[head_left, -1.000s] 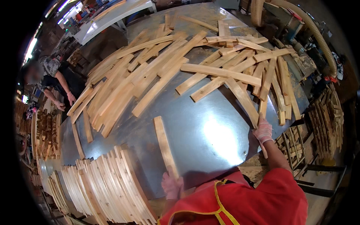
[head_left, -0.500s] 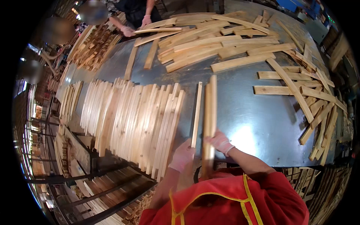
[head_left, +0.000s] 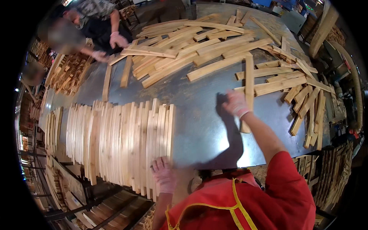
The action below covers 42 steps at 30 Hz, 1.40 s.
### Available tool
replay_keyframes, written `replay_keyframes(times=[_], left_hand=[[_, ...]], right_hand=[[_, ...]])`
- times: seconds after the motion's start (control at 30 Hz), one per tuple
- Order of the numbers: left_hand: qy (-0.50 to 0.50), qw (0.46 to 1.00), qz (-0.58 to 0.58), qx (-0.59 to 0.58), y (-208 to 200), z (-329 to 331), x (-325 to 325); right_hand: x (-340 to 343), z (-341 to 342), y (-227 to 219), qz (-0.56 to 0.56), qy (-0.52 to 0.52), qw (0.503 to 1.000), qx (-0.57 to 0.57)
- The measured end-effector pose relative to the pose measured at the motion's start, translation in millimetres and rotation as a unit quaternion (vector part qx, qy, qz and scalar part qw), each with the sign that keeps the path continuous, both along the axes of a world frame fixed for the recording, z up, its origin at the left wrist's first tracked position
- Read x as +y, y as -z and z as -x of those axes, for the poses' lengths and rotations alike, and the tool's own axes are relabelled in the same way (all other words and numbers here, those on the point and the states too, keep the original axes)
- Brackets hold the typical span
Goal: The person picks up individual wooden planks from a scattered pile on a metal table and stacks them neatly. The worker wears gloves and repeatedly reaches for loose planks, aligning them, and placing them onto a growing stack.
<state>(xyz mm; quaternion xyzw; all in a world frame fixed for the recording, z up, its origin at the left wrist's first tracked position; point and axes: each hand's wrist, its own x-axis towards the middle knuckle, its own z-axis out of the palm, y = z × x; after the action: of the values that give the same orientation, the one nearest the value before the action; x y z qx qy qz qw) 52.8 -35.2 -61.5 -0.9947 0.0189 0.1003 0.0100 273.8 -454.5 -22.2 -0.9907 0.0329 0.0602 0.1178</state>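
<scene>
The right grip (head_left: 234,102) is unclenched just beside a loose slat (head_left: 249,78) on the surface (head_left: 197,134); the left grip (head_left: 164,173), relaxed, lies at the slat row (head_left: 126,142). Light left pressure should keep edges even.

A row of slats (head_left: 119,142) lies left on the table (head_left: 195,134), loose slats (head_left: 218,66) behind and right.
</scene>
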Motion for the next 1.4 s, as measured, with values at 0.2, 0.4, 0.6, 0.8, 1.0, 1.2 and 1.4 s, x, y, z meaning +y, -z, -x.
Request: replay_keyframes(times=[0.2,0.4,0.6,0.8,1.0,1.2,1.4], left_hand=[[0.003,0.999,-0.028,-0.038,17,-11,-8],[0.057,0.995,0.076,-0.005,-22,-42,-147],[0.057,0.984,0.129,0.111,-9,-108,-257],[-0.037,0.889,0.382,0.249,7,-114,-228],[-0.204,0.597,0.712,0.306,-13,-41,-179],[-0.021,0.983,0.15,-0.107,-8,41,-73],[-0.081,0.964,0.248,-0.053,-38,82,11]], right_hand=[[-128,-22,28,0.151,0.063,0.986,-0.009],[-75,38,29,0.134,-0.144,0.979,0.047],[-89,139,64,-0.172,-0.228,0.958,0.0],[-210,104,55,-0.085,0.265,0.936,-0.215],[-79,97,51,-0.006,0.198,0.974,0.107],[35,103,78,-0.556,0.247,0.793,0.023],[163,108,91,-0.588,0.134,0.782,0.157]])
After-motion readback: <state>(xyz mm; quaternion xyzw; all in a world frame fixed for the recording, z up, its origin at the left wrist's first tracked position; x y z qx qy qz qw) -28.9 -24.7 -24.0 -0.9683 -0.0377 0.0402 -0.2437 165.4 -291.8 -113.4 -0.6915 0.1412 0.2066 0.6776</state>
